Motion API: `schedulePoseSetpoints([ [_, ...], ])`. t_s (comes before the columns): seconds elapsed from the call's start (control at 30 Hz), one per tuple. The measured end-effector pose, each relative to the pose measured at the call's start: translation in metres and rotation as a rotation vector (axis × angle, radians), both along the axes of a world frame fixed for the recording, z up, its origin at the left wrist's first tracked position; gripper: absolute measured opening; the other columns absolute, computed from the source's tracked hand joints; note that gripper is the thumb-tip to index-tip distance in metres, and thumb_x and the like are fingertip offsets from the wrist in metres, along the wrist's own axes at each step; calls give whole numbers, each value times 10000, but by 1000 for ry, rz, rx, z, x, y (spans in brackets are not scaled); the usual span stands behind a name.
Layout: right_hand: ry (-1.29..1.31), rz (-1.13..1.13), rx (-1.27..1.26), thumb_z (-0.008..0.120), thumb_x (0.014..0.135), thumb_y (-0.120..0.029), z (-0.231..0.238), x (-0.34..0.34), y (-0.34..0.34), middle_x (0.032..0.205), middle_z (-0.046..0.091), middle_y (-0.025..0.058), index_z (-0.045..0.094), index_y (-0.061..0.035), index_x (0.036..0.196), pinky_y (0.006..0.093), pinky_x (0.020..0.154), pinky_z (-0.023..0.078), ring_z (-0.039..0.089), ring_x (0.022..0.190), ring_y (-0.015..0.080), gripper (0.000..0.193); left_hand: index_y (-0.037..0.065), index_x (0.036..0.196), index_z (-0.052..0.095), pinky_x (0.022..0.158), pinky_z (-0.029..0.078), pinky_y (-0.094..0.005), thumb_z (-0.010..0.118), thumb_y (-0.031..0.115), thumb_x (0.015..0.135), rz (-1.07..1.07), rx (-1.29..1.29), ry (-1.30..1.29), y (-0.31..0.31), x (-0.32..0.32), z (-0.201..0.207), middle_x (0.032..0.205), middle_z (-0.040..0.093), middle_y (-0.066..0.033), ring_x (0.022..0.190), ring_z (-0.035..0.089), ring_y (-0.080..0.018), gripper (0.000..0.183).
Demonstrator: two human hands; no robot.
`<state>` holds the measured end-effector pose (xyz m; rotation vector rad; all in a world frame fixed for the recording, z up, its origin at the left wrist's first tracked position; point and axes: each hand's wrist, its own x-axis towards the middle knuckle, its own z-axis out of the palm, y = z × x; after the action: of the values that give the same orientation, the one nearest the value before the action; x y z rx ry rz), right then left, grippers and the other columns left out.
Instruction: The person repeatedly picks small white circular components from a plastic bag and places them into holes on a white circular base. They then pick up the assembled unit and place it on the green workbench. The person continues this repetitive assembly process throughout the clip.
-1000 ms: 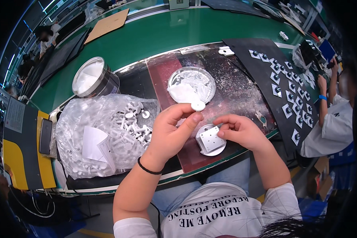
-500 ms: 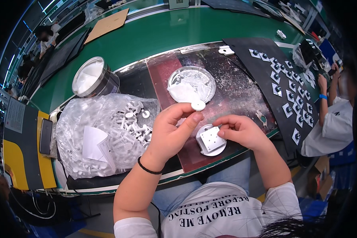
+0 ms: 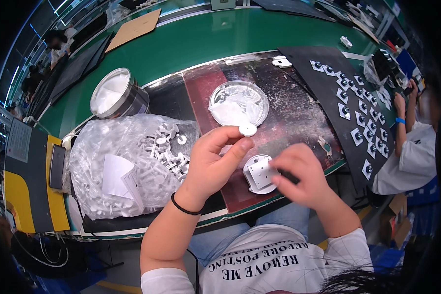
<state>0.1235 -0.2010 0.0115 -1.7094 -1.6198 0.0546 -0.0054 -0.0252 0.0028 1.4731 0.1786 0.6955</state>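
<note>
The left hand (image 3: 213, 164) pinches a white gear (image 3: 248, 129) between thumb and forefinger; the grip is closed on the part, and the toothed rim projects past the fingertips. The gear is raised above the bench, in front of a round metal dish (image 3: 266, 109) that contains crumpled clear plastic.

The right hand (image 3: 303, 175) is partly open: the fingers are curled and the thumb stands apart from them, with no part visible in its grip. It is positioned at the right edge of a white housing (image 3: 261, 174) (motion blur prevents confirmation of contact). The housing consists of a square, perforated plate over a round base and rests on the dark red bench surface (image 3: 240, 195) near its front edge.

To the left of the left hand, a clear plastic bag (image 3: 89, 159) holds many white stemmed parts (image 3: 165, 156). A folded paper sheet (image 3: 116, 176) lies on the bag. A metal can (image 3: 141, 101) stands behind it.
</note>
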Motion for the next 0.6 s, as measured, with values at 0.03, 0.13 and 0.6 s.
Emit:
schedulePoseSetpoints([
  [0.03,-96,37,-5,701,747,-251,3,-6,-2,1020,599,69,630,-89,1019,408,851,406,567,976,250,325,-9,994,630,729,475,-249,641,148,864,-2,2,-2,0,0,0,889,655,-58,822,608,-108,205],
  [0.13,-295,143,-66,680,756,-394,7,-20,-6,1168,586,48,610,-91,1074,463,976,333,528,1146,221,445,-9,997,631,728,476,-249,640,147,864,7,9,11,0,0,-2,888,655,-56,819,609,-106,204],
  [0.6,-384,145,-15,696,770,-294,-24,-16,-4,1174,607,37,632,-130,1088,488,1057,253,545,1147,185,363,-14,1089,577,846,494,-298,581,78,897,-60,42,78,4,-3,1,1050,630,-82,924,605,-130,213],
])
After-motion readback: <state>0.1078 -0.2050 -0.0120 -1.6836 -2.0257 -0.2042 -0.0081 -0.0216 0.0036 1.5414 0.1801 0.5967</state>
